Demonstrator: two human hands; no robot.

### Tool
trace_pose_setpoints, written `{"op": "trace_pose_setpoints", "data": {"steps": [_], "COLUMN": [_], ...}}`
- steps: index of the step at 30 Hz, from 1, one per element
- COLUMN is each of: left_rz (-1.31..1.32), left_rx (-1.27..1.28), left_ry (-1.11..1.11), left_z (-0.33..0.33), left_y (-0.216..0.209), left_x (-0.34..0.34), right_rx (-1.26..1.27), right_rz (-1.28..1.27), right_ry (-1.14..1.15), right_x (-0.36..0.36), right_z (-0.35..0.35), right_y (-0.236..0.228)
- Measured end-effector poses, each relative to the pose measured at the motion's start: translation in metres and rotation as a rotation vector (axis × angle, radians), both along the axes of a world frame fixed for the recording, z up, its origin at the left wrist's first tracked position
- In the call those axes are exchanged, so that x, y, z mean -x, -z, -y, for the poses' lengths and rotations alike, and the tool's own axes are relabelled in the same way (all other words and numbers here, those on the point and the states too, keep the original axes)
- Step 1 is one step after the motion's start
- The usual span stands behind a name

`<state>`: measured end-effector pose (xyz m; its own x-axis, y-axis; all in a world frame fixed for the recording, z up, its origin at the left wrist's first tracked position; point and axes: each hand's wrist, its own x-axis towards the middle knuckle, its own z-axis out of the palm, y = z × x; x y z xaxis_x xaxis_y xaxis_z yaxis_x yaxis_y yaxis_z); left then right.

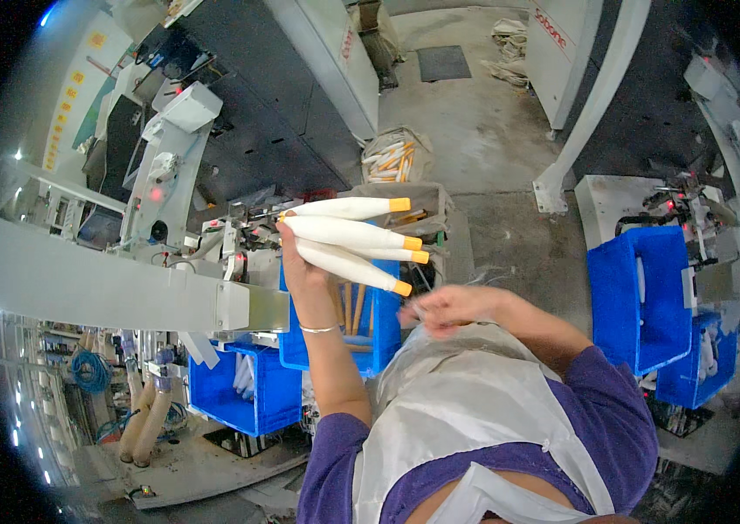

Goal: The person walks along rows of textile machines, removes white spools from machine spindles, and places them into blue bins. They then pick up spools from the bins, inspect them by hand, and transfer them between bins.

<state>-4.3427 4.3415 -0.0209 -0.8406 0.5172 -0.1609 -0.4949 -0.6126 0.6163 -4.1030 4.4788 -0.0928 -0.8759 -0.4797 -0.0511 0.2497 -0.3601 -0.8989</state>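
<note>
My left hand [303, 272] is raised and closed round one end of several white yarn bobbins [348, 233]. They fan out to the right, their orange tube tips pointing away from the palm. Close to my apron [466, 384], my right hand [452, 307] has curled fingers and is slightly blurred. Fine white wisps show about its fingertips; what it pinches is too small to make out. Below the bobbins, partly hidden by my left arm, a blue crate [385, 325] holds brown tubes [354, 307].
Winding machines [204, 109] stand at the left, with another blue crate [275, 415] beneath. A sack of bobbins [398, 155] sits on the floor ahead. At the right, a tilted blue crate [601, 301] hangs by a machine, beside a white post [575, 144].
</note>
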Motion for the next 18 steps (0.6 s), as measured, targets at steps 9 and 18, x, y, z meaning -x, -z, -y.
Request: {"op": "trace_pose_setpoints", "data": {"steps": [9,18], "left_rz": [-0.098,-0.258], "left_rx": [0.011,-0.145], "left_ry": [-0.164,0.255], "left_z": [0.031,0.002], "left_y": [0.004,-0.009], "left_x": [0.006,-0.023], "right_rx": [0.473,-0.564], "right_rz": [0.438,-0.231], "right_ry": [1.798,1.054], "right_x": [-0.289,-0.05], "right_z": [-0.236,-0.143], "right_y": [0.121,-0.007]}}
